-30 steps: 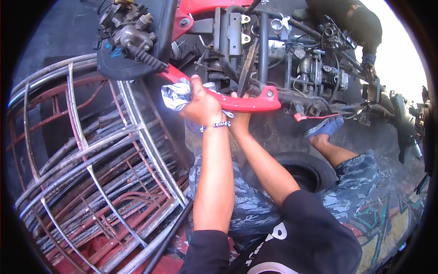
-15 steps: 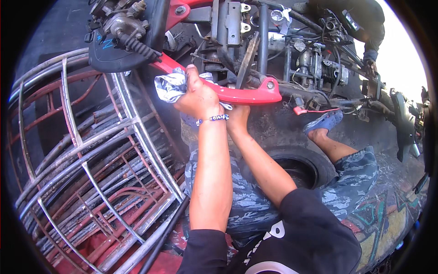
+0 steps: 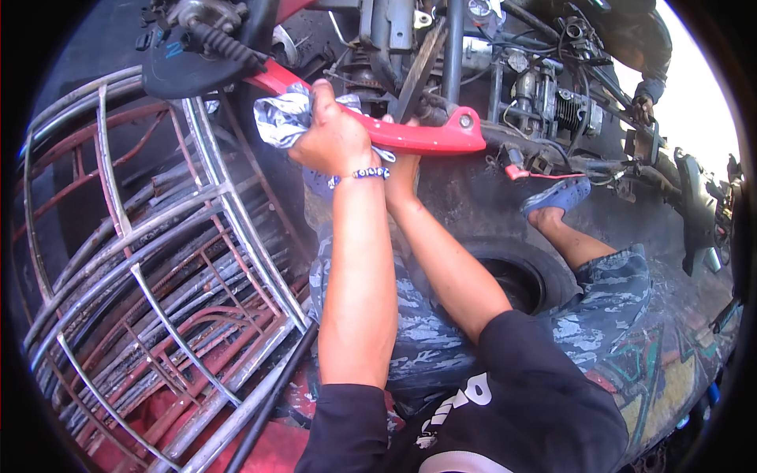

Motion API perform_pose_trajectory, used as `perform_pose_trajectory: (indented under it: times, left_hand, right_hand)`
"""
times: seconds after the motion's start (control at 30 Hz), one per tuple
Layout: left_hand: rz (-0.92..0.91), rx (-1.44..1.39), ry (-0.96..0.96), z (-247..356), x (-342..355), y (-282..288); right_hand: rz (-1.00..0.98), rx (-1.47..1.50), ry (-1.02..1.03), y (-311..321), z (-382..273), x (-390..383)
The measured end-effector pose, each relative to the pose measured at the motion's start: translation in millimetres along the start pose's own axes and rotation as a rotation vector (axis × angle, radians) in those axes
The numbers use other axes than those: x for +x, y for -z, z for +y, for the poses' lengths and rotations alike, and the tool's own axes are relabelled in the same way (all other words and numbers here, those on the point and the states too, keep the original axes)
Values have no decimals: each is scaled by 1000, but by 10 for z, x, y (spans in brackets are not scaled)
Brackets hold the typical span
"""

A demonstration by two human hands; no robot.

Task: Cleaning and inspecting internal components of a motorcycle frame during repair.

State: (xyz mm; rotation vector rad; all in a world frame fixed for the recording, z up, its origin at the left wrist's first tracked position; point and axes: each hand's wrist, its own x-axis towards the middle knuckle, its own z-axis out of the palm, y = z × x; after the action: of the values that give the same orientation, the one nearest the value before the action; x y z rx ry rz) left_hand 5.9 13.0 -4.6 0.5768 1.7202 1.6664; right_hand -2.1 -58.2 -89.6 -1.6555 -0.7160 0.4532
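My left hand [image 3: 334, 140], with a beaded bracelet at its wrist, is closed over a crumpled silver-grey cloth [image 3: 281, 120] and presses it round a glossy red curved bar [image 3: 426, 139]. Its thumb points up along the bar's top. Just to the right, my right hand [image 3: 403, 178] grips the same bar from below, and its fingers are mostly hidden behind it. A corner of cloth hangs between the two hands. The bar ends at the right in a lug with a bolt hole and belongs to a stripped vehicle frame [image 3: 452, 63].
A rusty metal rack [image 3: 213, 189] with several rods stands at the left. A dark padded part [image 3: 177, 75] lies above it. An engine [image 3: 552, 106] is at the right, near another person's hand [image 3: 644, 109]. A tyre [image 3: 544, 272] lies by my leg.
The whole scene sits slightly higher in the picture. My left hand has slid a little to the left along the red bar with the cloth. My right hand stays beneath the bar.
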Motion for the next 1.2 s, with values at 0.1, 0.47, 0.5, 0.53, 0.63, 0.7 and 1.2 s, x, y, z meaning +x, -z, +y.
perform_pose_trajectory:
  times: [0.1,0.47,0.5,0.53,0.63,0.7,1.2]
  left_hand:
    - [-3,144,-26,33,-4,25]
    - [-31,-28,-113,-94,67,54]
    - [-19,23,-56,-67,58,55]
    - [-6,74,0,-47,38,61]
    - [13,160,-72,62,-40,59]
    - [-12,124,-10,21,-36,93]
    - [29,76,-135,-24,16,41]
  right_hand:
    - [-69,9,-214,-12,22,-41]
    - [-44,98,-22,-55,108,-48]
    - [-27,59,-140,-69,92,-4]
    - [-9,20,-260,-60,84,40]
    - [-91,-43,-92,79,121,-122]
    - [-100,41,-12,94,92,-84]
    - [-21,41,-270,108,9,-184]
